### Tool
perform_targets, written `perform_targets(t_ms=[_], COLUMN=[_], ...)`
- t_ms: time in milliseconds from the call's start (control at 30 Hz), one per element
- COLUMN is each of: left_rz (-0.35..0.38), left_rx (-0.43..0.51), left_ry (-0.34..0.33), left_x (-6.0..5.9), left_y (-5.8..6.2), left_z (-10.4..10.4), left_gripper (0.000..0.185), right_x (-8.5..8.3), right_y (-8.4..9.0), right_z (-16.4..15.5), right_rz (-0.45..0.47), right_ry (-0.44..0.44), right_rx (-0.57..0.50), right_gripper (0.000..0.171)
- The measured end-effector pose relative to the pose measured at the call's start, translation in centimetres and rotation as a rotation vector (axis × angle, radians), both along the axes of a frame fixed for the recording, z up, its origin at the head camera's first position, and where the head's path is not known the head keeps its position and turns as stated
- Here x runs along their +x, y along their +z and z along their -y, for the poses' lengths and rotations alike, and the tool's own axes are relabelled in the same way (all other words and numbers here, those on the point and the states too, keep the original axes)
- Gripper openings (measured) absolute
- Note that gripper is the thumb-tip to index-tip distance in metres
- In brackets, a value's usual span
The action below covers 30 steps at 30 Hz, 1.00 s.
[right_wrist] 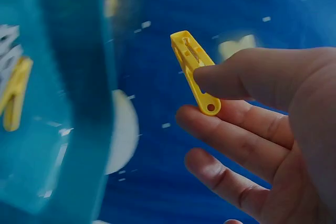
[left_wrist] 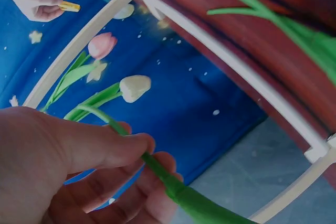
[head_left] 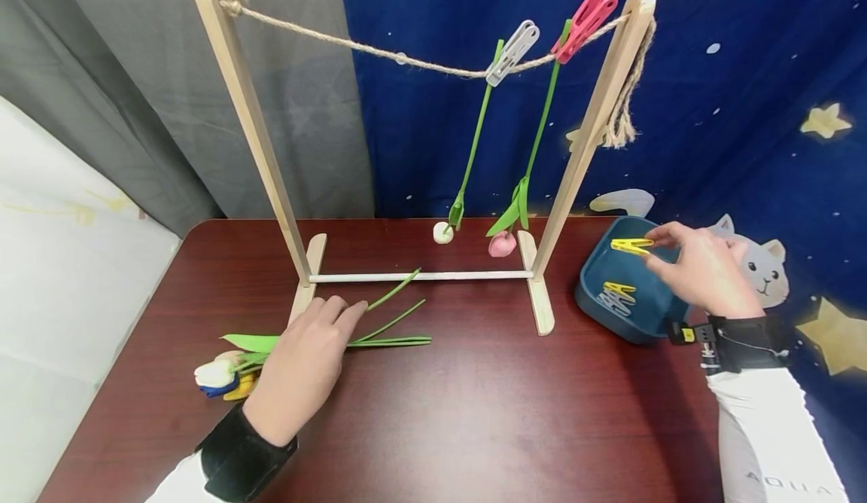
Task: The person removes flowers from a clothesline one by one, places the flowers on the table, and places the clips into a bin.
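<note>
Lower left of head frame: left hand (head_left: 305, 371) pinches slender green tulip stem (left_wrist: 172, 184). Middle right: right hand (head_left: 707, 271) pinches yellow plastic clothespin (head_left: 630, 246).

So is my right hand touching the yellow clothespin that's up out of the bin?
Touching. The right wrist view shows your right hand pinching the yellow clothespin, with the thumb lying directly on it.

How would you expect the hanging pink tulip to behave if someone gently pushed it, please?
The pink tulip would probably swing rather than drop, since the red clothespin clips it to the rope. It seems fairly stiff, its short top end standing above the rope. Because the rope sags, a push may also make it bob slightly.
</note>
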<state>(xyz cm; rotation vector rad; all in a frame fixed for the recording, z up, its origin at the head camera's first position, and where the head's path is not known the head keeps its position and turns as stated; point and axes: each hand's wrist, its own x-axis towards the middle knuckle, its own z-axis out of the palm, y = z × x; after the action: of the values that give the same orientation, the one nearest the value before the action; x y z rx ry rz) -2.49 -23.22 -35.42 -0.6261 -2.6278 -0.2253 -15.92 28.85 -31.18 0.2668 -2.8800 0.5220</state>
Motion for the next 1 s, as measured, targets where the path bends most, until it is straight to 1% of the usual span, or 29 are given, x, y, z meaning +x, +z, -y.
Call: perform_targets(t_ms=[167,233,333,500,633,767,1000], left_rz=[0.052,0.06,0.052,0.008,-0.011,-0.012,-0.017], left_rx=[-0.066,-0.086,-0.112,-0.143,-0.154,-0.16,-0.158], left_ry=[0.008,0.01,0.016,0.021,0.029,0.043,0.051], left_x=[0.3,0.4,0.4,0.3,0.2,0.2,-0.1], left_y=[-1.4,-2.1,-3.2,-4.8,-5.8,-6.7,-7.8], left_z=[-0.4,-0.5,-0.7,-0.8,-0.8,-0.8,-0.7], left_gripper=[0.045,0.044,0.04,0.031,0.026,0.02,0.017], right_x=[-0.5,-0.6,-0.8,-1.1,-1.2,-1.2,-1.0], right_y=[-2.5,-3.3,-4.4,-6.0,-6.8,-7.2,-7.8], right_z=[-1.7,-2.1,-2.5,-2.9,-3.0,-3.0,-3.1], right_rz=[0.063,0.093,0.125,0.148,0.158,0.157,0.151], right_ry=[-0.014,-0.026,-0.039,-0.05,-0.057,-0.062,-0.073], right_rx=[0.034,0.043,0.052,0.061,0.06,0.06,0.064], right_gripper=[0.032,0.033,0.033,0.031,0.03,0.03,0.031])
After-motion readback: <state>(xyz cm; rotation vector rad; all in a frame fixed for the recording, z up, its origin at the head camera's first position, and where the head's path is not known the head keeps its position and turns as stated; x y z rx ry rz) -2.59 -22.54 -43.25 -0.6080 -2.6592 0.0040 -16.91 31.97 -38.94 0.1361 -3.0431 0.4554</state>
